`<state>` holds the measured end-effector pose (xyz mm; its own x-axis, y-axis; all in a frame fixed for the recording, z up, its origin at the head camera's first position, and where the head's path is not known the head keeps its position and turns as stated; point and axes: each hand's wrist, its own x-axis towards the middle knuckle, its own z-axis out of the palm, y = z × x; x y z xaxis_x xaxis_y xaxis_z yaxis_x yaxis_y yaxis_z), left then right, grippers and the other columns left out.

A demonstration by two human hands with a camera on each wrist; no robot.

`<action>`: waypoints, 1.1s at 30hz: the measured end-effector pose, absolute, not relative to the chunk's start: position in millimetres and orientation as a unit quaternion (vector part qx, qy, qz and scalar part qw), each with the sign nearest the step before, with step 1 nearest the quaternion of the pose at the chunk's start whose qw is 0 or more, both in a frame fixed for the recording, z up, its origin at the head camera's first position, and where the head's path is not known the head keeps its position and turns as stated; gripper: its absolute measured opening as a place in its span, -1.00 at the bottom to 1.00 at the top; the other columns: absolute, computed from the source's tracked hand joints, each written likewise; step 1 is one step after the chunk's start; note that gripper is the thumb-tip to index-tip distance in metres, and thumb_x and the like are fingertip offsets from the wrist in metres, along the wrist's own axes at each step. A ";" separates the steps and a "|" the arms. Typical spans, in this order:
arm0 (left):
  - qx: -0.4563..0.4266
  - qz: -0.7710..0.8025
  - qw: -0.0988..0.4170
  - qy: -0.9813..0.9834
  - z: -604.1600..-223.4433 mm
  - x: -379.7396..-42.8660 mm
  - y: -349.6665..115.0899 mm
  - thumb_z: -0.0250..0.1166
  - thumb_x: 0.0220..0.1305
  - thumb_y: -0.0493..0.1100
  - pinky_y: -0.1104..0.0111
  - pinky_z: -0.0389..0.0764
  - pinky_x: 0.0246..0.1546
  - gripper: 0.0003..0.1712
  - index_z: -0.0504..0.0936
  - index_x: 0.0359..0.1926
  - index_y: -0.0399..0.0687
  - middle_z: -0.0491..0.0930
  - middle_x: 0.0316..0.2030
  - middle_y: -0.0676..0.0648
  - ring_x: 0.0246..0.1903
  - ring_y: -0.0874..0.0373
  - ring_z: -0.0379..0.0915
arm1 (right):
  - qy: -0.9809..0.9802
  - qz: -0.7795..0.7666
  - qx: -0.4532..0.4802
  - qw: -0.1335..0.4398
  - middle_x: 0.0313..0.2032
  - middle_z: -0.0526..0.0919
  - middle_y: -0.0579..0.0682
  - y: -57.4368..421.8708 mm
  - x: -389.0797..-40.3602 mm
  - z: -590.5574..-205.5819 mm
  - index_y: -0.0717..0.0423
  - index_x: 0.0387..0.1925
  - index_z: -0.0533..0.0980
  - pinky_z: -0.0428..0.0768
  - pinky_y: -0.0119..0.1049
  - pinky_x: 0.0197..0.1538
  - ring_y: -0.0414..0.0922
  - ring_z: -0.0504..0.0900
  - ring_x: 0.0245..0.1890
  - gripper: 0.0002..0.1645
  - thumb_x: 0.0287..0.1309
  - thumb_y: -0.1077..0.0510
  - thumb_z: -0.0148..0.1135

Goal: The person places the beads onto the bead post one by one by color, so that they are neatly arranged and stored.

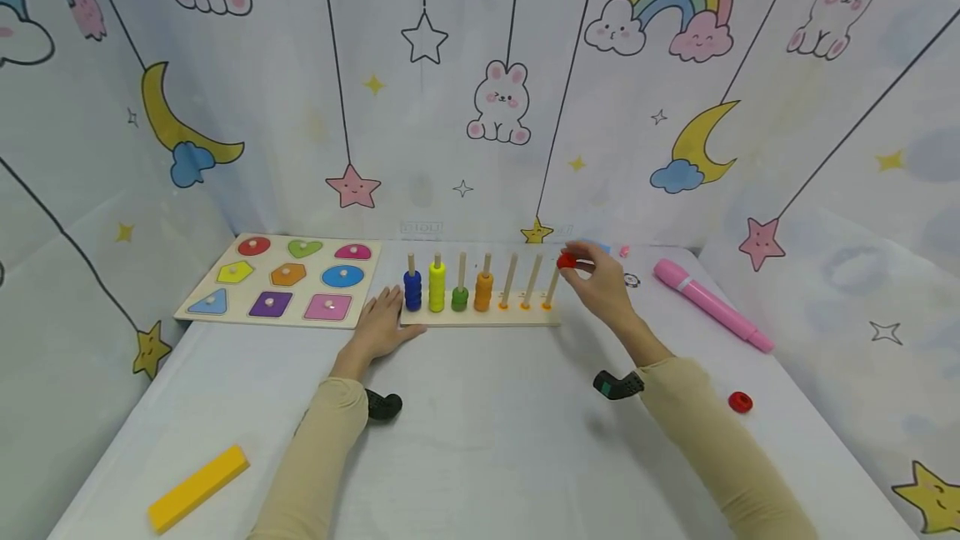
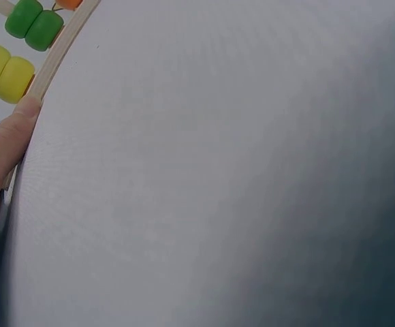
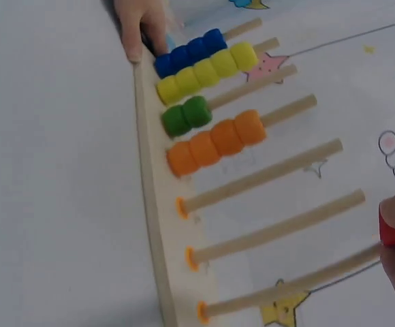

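A wooden peg board (image 1: pixel 487 319) with a row of upright pegs stands at the back of the table. Blue beads (image 3: pixel 192 53), yellow beads (image 3: pixel 208 71), green beads (image 3: pixel 187 116) and orange beads (image 3: pixel 216 142) are stacked on its left pegs; three pegs to the right are bare. My right hand (image 1: pixel 600 283) pinches a red bead (image 1: pixel 567 261) between thumb and finger, right at the top of the rightmost peg (image 3: pixel 293 283). My left hand (image 1: pixel 381 325) rests at the board's left end, its thumb (image 2: pixel 10 139) extended along the front edge.
A shape puzzle board (image 1: pixel 281 282) lies at the back left. To the right are a pink marker-shaped tube (image 1: pixel 712 304) and another red bead (image 1: pixel 740 402). A yellow block (image 1: pixel 198 488) lies at the front left. A patterned curtain (image 1: pixel 450 123) hangs behind the table.
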<state>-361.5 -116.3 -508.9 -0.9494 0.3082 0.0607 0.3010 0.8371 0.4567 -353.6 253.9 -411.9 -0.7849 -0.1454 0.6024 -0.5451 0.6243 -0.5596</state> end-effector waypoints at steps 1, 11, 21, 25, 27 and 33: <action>0.159 0.236 0.008 0.958 -509.2 -361.8 -116.4 0.19 0.23 0.23 -0.01 -0.23 0.37 0.01 0.04 0.40 -0.39 -0.02 0.41 -0.32 0.41 -0.19 -0.25 | -0.860 0.385 0.209 0.263 -0.05 0.60 0.12 246.8 -355.7 -409.2 0.30 0.05 0.44 0.56 -0.20 0.03 -0.03 0.58 -0.04 -0.54 0.07 0.39 0.29; 0.160 0.231 0.006 0.960 -509.9 -363.0 -115.9 0.19 0.24 0.23 -0.02 -0.22 0.37 0.01 0.05 0.40 -0.39 -0.02 0.41 -0.32 0.41 -0.19 -0.25 | -0.856 0.360 0.284 0.239 -0.08 0.60 0.12 197.2 -374.0 -398.8 0.31 0.02 0.46 0.59 -0.21 -0.01 -0.03 0.59 -0.08 -0.56 0.05 0.42 0.29; 0.158 0.228 0.008 0.961 -510.7 -364.5 -115.7 0.17 0.25 0.24 -0.02 -0.24 0.37 0.01 0.02 0.40 -0.39 -0.04 0.41 -0.32 0.41 -0.19 -0.26 | -0.871 0.333 0.271 0.237 -0.09 0.61 0.14 186.3 -381.4 -401.7 0.31 0.02 0.46 0.58 -0.25 0.02 -0.05 0.60 -0.11 -0.55 0.05 0.40 0.30; 0.156 0.230 0.010 0.961 -509.2 -364.3 -116.3 0.18 0.24 0.24 -0.01 -0.24 0.37 0.02 0.02 0.41 -0.39 -0.04 0.41 -0.31 0.41 -0.19 -0.26 | -0.867 0.334 0.273 0.249 -0.09 0.62 0.16 185.6 -381.5 -401.6 0.32 0.00 0.47 0.57 -0.25 0.02 -0.02 0.60 -0.08 -0.58 0.04 0.41 0.28; 0.157 0.230 0.010 0.960 -509.1 -363.8 -116.3 0.18 0.24 0.24 -0.02 -0.24 0.37 0.02 0.02 0.40 -0.39 -0.04 0.41 -0.32 0.41 -0.19 -0.25 | -0.860 0.341 0.279 0.259 -0.10 0.62 0.16 186.4 -380.7 -402.8 0.34 -0.02 0.48 0.57 -0.25 0.02 0.01 0.60 -0.08 -0.59 0.03 0.43 0.28; 0.157 0.228 0.011 0.961 -509.6 -363.0 -116.2 0.18 0.23 0.24 -0.01 -0.24 0.38 0.02 0.03 0.41 -0.37 -0.03 0.41 -0.31 0.41 -0.18 -0.25 | -0.837 0.372 0.287 0.279 -0.12 0.62 0.14 195.0 -373.6 -407.4 0.33 -0.08 0.51 0.57 -0.28 0.02 0.01 0.60 -0.09 -0.63 0.00 0.47 0.28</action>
<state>-363.0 -116.2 -509.6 -0.9507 0.3059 0.0500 0.2958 0.8470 0.4417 -373.6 195.0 -407.4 -0.6787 -0.2732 0.6817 -0.6891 0.5580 -0.4624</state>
